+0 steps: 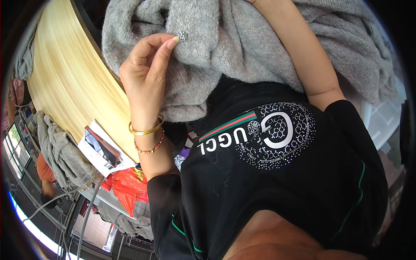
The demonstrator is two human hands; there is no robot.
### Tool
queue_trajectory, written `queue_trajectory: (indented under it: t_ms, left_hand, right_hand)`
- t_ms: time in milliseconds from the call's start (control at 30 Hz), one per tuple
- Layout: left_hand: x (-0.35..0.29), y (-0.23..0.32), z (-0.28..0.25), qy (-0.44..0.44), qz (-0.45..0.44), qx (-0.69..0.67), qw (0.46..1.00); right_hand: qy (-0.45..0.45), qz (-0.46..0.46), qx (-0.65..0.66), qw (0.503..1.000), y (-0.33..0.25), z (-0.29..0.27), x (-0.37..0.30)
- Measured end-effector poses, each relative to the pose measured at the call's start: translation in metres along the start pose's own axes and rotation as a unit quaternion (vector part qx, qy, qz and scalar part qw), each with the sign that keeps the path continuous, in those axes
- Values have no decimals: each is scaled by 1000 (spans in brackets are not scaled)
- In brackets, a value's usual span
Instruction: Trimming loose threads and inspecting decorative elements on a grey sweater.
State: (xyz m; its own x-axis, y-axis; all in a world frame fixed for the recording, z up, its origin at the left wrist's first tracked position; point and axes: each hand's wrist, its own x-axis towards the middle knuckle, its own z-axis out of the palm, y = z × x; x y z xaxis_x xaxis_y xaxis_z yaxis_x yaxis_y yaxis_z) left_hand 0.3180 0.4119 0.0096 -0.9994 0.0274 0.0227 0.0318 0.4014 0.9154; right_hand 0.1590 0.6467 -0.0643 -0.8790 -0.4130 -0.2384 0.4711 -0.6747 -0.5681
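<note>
My left hand, with a gold bangle and a beaded bracelet at its wrist, is closed in a pinch. Between thumb and forefinger it holds a small round sparkly button, just over the grey knitted garment. The soft, fuzzy knit lies bunched across my lap and up to the top of the view. My right forearm reaches over the same garment. Only a sliver of my right hand shows at the top edge; its fingers are cut off.
On my left stands a pale wooden table. A dark phone lies on white paper at its near end, beside a red plastic bag. More grey knitwear hangs beyond, near a person in orange. A whitish plastic container is at right.
</note>
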Motion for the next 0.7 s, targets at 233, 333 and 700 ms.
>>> queue_trajectory:
  t_ms: [233,333,700]
  left_hand:
    - [-1,7,-20,-64,-79,-108,989]
    - [2,6,-22,-77,-107,-177,975]
    - [-3,-6,-5,-110,-210,-520,821]
  right_hand:
    - [25,46,-37,998,-16,12,-15]
    - [40,-23,-176,983,-17,36,-34]
    - [-200,-464,-451,736,1,76,-121]
